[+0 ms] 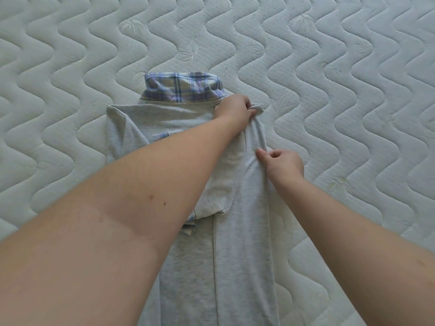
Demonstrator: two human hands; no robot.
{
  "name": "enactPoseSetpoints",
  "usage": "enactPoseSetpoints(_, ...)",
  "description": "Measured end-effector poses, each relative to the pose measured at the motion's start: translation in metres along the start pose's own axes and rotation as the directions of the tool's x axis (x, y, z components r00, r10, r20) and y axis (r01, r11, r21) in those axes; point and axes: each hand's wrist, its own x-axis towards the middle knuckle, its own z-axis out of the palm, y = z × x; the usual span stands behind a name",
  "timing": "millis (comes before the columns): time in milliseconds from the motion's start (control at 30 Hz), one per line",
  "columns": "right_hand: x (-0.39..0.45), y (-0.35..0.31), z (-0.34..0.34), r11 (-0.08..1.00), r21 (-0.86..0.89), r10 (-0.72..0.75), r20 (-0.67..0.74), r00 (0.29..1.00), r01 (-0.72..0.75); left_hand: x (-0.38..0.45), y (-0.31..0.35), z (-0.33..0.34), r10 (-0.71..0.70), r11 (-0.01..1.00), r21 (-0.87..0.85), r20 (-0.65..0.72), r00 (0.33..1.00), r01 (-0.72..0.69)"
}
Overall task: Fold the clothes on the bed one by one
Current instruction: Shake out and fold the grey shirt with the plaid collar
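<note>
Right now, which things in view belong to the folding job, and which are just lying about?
In the job:
- grey shirt with plaid collar, partly folded
- left hand, pinching the shirt's far right corner
- right hand, pinching the right folded edge

Just there:
- quilted mattress under the shirt; no other clothes in view

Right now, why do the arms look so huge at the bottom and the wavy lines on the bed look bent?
In the head view, the wide-angle lens swells whatever is close, so the forearms balloon near the bottom edge while the left hand and right hand look small; the mattress quilting curves toward the edges; the light is soft and even, with faint shadows under the grey shirt; the corners are slightly blurred.
</note>
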Motion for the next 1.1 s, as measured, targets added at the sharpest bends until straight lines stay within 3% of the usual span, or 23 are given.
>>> enactPoseSetpoints(200, 0.007, -0.011, 0.009, 0.997, -0.03, -0.076, -0.166, 0.983, 0.072, -0.007, 0.003, 0.002, 0.028, 0.998, -0.048, -0.084, 0.996, -0.032)
enactPoseSetpoints(367, 0.036, -0.035, 0.003, 0.988, -0.055, -0.149, -0.168, 0.974, 0.142, -0.028, -0.016, -0.022, 0.064, 0.996, -0.047, -0.244, 0.968, -0.078)
enactPoseSetpoints(467, 0.051, -0.042, 0.0, 0.992, -0.054, -0.118, -0.187, 0.975, 0.11, -0.055, -0.05, -0.04, 0.017, 0.998, 0.055, -0.295, 0.955, -0.001)
enactPoseSetpoints(633, 0.052, -0.052, 0.004, 0.999, 0.02, -0.023, -0.236, 0.972, 0.029, -0.091, -0.101, -0.064, -0.228, 0.916, 0.298, -0.165, 0.96, 0.269)
enactPoseSetpoints(733, 0.036, -0.052, 0.005, 0.972, 0.088, -0.184, -0.284, 0.941, 0.217, -0.102, -0.114, -0.068, -0.281, 0.882, 0.348, -0.153, 0.947, 0.318)
enactPoseSetpoints(833, 0.01, -0.048, 0.02, 0.901, 0.257, -0.327, -0.127, 0.936, 0.35, -0.116, -0.115, -0.07, -0.194, 0.955, 0.179, -0.234, 0.953, 0.238)
enactPoseSetpoints(933, -0.01, -0.049, 0.039, 0.843, 0.51, -0.286, 0.15, 0.947, 0.173, -0.138, -0.105, -0.066, -0.021, 0.998, -0.07, -0.305, 0.952, -0.001)
enactPoseSetpoints(1033, -0.011, -0.058, 0.044, 0.776, 0.63, -0.191, 0.264, 0.945, -0.019, -0.163, -0.09, -0.055, 0.193, 0.968, -0.082, -0.369, 0.909, -0.239)
enactPoseSetpoints(1100, -0.007, -0.061, 0.04, 0.7, 0.7, -0.119, 0.304, 0.945, -0.137, -0.178, -0.08, -0.039, 0.279, 0.948, -0.048, -0.353, 0.893, -0.315)
